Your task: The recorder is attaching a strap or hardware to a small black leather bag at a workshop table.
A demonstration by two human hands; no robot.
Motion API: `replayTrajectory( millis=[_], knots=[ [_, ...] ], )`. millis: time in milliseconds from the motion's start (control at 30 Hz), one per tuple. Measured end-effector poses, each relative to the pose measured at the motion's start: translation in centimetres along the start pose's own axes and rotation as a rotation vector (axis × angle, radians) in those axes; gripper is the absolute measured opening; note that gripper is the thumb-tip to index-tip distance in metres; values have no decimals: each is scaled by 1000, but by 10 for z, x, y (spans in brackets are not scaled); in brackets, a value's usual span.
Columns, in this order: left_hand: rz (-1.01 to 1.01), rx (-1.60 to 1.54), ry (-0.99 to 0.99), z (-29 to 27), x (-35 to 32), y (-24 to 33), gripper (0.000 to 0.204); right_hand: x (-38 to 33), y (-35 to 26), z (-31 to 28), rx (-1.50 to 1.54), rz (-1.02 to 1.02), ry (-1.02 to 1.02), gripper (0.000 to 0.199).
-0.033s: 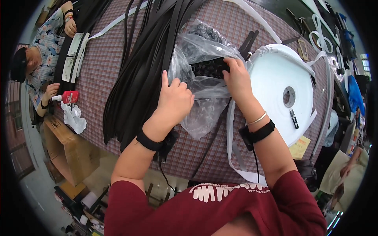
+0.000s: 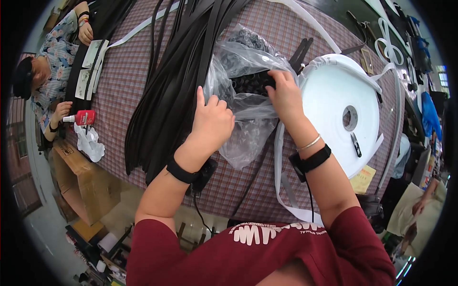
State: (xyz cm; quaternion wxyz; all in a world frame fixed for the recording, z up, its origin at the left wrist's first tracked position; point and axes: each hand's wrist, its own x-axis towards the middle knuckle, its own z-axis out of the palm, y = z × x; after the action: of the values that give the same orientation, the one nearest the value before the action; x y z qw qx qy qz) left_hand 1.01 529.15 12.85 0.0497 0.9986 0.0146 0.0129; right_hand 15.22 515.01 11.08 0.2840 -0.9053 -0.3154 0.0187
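Note:
A clear plastic bag [image 2: 248, 138] lies crumpled on the checked tablecloth [image 2: 129, 81]. Inside it is a clump of small black parts [image 2: 250, 83]. My left hand [image 2: 212, 121] grips the bag's left side with the forefinger raised. My right hand [image 2: 286, 93] pinches the bag at the black clump, close to the bag's top. Both wrists wear black bands. A thick bundle of long black straps [image 2: 171, 81] runs past my left hand, and a big white tape roll [image 2: 329, 90] lies just right of my right hand.
A small black tool [image 2: 355, 143] rests on the white roll, and white strap [image 2: 279, 167] trails under my right forearm. At the far left another person [image 2: 47, 71] works near a red bottle [image 2: 83, 117], a white rag [image 2: 90, 143] and a cardboard box [image 2: 81, 186].

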Motion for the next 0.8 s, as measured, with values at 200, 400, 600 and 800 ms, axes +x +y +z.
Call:
replayTrajectory(
  millis=[200, 400, 600, 800],
  knots=[
    [-57, 57, 20, 9, 0, 7, 11, 10, 10, 9, -109, 109, -271, 29],
    [-69, 20, 121, 17, -4, 10, 12, 8, 12, 4, -162, 50, -224, 25],
    [-150, -95, 291, 1, -4, 19, 26, -2, 11, -32, 1070, 515, -252, 22],
    [-95, -530, 414, -43, 16, 70, 34, -30, 5, -78, 1499, 534, -293, 27]
  ],
)
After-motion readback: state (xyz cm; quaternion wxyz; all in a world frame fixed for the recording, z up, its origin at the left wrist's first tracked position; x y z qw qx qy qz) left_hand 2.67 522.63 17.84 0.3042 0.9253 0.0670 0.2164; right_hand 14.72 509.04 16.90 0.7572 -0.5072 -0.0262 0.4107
